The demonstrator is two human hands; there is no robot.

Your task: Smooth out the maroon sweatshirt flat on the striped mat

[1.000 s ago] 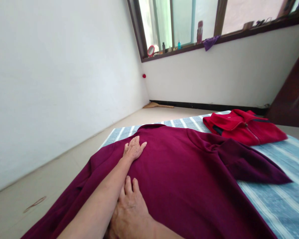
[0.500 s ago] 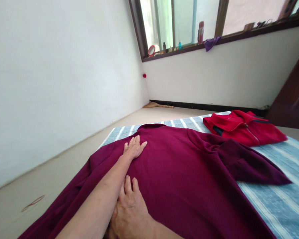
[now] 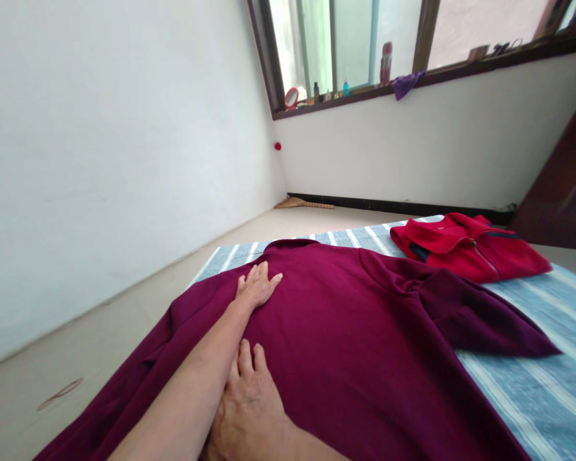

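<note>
A maroon long-sleeved top (image 3: 345, 333) lies spread over a blue-and-white striped sheet (image 3: 532, 390). Near its collar end, my left hand (image 3: 258, 285) rests flat on the fabric with the fingers stretched forward and the thumb out to the right. My right hand (image 3: 252, 400) lies lower down, also palm down on the top, beside the left forearm, which hides part of it. Its visible fingers are extended and slightly apart. One sleeve (image 3: 484, 314) bends out to the right across the sheet; the left side of the top hangs toward the floor.
A folded red zip jacket (image 3: 475, 246) sits on the sheet at the far right. White walls (image 3: 125, 128) stand left and ahead. A brush with a ribbed handle (image 3: 317, 205) lies on the floor in the corner. The windowsill holds a flask (image 3: 386, 64), a mirror (image 3: 291, 98) and a purple cloth (image 3: 407, 84).
</note>
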